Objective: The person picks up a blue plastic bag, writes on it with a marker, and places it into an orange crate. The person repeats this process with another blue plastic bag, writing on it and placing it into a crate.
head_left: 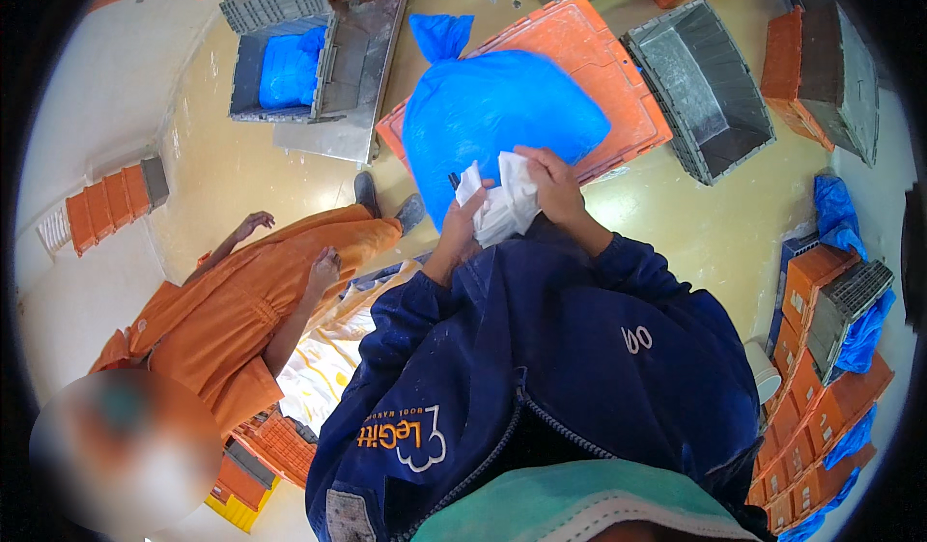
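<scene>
Both of my hands are closed on a crumpled white sheet (507,204), which looks like paper or thin plastic; I cannot tell which. My left hand (463,225) grips its left side, and a thin dark tip sticks up beside those fingers, too small to name. Higher on the right edge, my right hand (558,186) pinches the sheet between thumb and fingers. Just beyond the hands, a full blue plastic bag (502,102) with its neck gathered at the far end rests on an orange crate lid (618,78). The sheet hides part of the bag's near side.
A grey crate (700,93) stands open right of the orange lid. At the far left, another grey crate (237,73) holds a blue bag (290,69). A person in orange coveralls (251,291) stands at my left. Stacked orange crates (806,397) line the right side.
</scene>
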Demonstrator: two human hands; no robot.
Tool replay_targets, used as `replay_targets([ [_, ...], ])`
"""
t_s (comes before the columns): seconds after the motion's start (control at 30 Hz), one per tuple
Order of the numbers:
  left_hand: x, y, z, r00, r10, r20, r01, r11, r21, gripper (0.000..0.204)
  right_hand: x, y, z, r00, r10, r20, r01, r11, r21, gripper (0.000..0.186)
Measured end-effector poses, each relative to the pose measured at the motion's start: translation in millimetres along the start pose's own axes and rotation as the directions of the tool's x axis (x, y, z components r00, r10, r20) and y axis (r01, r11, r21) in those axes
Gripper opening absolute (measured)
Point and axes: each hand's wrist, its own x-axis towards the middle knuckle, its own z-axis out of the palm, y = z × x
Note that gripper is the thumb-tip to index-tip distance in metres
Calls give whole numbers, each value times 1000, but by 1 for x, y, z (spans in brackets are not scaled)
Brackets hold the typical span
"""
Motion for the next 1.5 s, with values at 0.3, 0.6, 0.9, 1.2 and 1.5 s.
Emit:
replay_targets([
  [0.3, -32, 22, -78, 939, -21, 344, 146, 928, -343, 45, -32, 18, 102, 893, -393, 220, 444, 849, -287, 40],
  [0.6, -35, 9, -171, 960, 160, -229, -94, 957, 273, 36, -15, 56, 90, 880, -355, 314, 401, 205, -893, 47],
  [0.9, -131, -7, -299, 857, 297, -422, -6, 824, 567, 29, 183, 53, 32, 940, -248, -235, -171, 256, -952, 44],
  [1.2, -197, -90, -348, 816, 182, -549, 190, 813, 551, 30, 50, 76, 148, 849, -524, 70, 273, 323, -906, 45],
  [1.5, -120, -45, -312, 914, 286, -287, -4, 714, 700, 32, -42, 94, 100, 814, -373, 446, 571, 369, -734, 37],
])
